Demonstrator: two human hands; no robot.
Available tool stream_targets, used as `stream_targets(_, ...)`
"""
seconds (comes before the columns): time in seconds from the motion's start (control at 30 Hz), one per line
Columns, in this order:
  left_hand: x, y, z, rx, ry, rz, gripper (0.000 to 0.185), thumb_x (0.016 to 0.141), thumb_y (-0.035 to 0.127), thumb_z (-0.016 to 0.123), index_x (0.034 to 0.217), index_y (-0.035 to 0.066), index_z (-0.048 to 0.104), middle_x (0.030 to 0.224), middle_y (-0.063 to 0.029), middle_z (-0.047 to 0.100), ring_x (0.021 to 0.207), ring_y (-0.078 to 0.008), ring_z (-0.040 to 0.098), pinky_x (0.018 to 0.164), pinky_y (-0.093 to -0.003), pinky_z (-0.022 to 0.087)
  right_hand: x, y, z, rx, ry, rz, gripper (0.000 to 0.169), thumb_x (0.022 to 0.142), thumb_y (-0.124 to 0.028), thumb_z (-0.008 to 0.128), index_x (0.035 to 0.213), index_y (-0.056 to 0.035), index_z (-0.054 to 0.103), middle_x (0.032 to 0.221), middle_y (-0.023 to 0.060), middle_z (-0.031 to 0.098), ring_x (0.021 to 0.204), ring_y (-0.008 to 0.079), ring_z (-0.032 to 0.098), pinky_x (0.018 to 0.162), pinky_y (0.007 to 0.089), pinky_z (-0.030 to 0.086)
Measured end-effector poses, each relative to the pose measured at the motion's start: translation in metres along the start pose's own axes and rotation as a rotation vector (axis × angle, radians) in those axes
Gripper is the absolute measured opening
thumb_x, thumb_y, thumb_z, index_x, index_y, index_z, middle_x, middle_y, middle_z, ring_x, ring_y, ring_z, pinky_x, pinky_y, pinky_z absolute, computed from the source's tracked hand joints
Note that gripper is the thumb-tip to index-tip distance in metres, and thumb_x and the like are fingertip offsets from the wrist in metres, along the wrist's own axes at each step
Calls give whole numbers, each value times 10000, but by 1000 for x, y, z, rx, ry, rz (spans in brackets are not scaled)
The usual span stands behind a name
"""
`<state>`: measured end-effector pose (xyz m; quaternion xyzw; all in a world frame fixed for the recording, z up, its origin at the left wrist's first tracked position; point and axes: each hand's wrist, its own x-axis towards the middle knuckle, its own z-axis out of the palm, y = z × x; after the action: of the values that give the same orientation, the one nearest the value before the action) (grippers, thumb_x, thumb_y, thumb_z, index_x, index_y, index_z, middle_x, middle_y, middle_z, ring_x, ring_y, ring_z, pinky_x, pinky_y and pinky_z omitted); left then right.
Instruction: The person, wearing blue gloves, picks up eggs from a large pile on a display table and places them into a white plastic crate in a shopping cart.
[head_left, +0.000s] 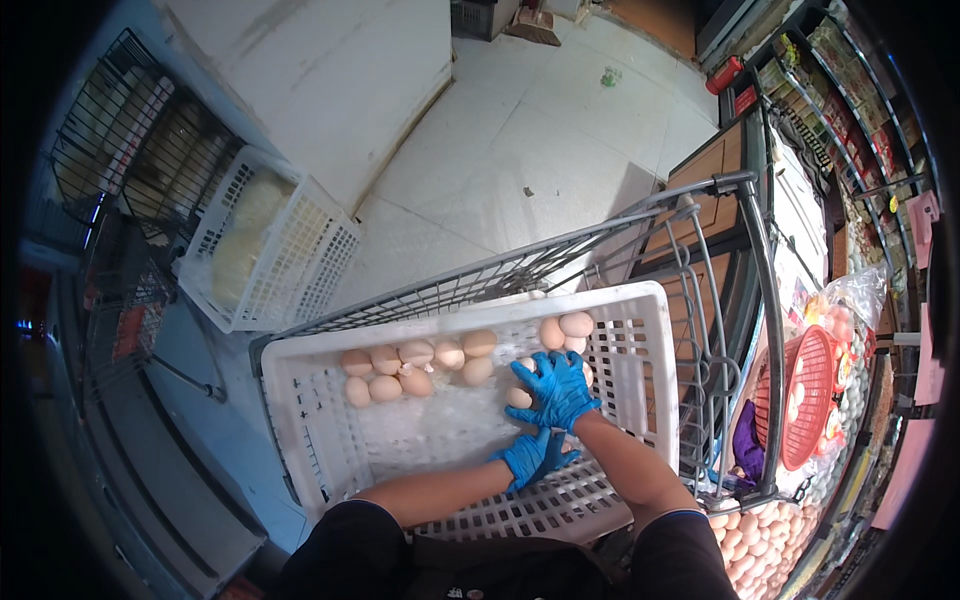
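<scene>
Both my hands wear blue gloves and reach into a white plastic crate (652, 322) at its right end. My right hand (556, 390) is palm down with fingers spread over a cluster of eggs. A pale egg (518, 397) shows between its thumb and fingers, and other eggs (576, 325) sit just beyond the fingertips. Nearer my body, my left hand (531, 459) is low in the crate, close to the right wrist; an egg is partly visible by its fingers. Whether either hand grips an egg is hidden. Several brown eggs (385, 388) lie in the crate's far left part.
The crate sits in a metal shopping cart (765, 300). At right are a red plastic basket (814, 397) with eggs and a large heap of eggs (757, 540). Left stands another white crate (300, 247) holding filled plastic bags, near wire baskets (142, 142). Beyond is tiled floor (480, 172).
</scene>
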<state>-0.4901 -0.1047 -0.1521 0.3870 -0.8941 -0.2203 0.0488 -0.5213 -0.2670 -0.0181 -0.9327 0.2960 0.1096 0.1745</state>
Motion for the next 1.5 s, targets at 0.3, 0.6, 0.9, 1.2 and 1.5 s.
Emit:
stream_targets(0.3, 7, 4, -72, -340, -50, -246, 469, 936, 341, 487, 1306, 55, 453, 1211, -196, 559, 1066, -374, 552, 904, -457, 439, 19, -3, -4, 101, -202, -22, 630, 725, -470, 708, 1271, -231, 502, 1184, 205, 450, 974, 370, 544, 746, 493, 512)
stream_targets(0.6, -9, -13, -150, -958, 104, -279, 317, 849, 288, 577, 1114, 115, 586, 1136, -144, 602, 1048, -293, 574, 862, -404, 476, -43, -23, -71, 1816, -124, 423, 538, 860, -417, 641, 1267, -90, 506, 1183, 167, 544, 1038, 304, 569, 863, 352, 494)
stream_targets(0.9, 7, -15, -264, -2279, 50, -481, 549, 898, 373, 584, 1354, 103, 441, 1230, -108, 561, 1057, -216, 596, 813, -318, 496, -174, -41, -179, 2947, 534, 506, 738, 775, -766, 415, 1123, -139, 592, 1083, 229, 601, 717, 395, 575, 491, 413, 457)
stream_targets(1.2, 54, 110, -350, -2333, -37, -236, 594, 904, 483, 532, 1393, 170, 409, 1291, -126, 538, 1107, -275, 590, 755, -361, 529, -312, -70, -168, 579, 1018, 675, 422, 790, -214, 687, 1144, -74, 504, 1030, 78, 622, 930, 217, 604, 770, 383, 492)
stream_targets(1.5, 90, 241, -340, -2170, -358, -174, 579, 937, 440, 496, 1377, 82, 382, 1270, -142, 535, 1023, -250, 629, 501, -251, 498, -434, -111, -135, 1105, 1567, 794, 508, 845, -369, 596, 1236, -83, 447, 1217, 92, 527, 1100, 237, 552, 871, 403, 492)
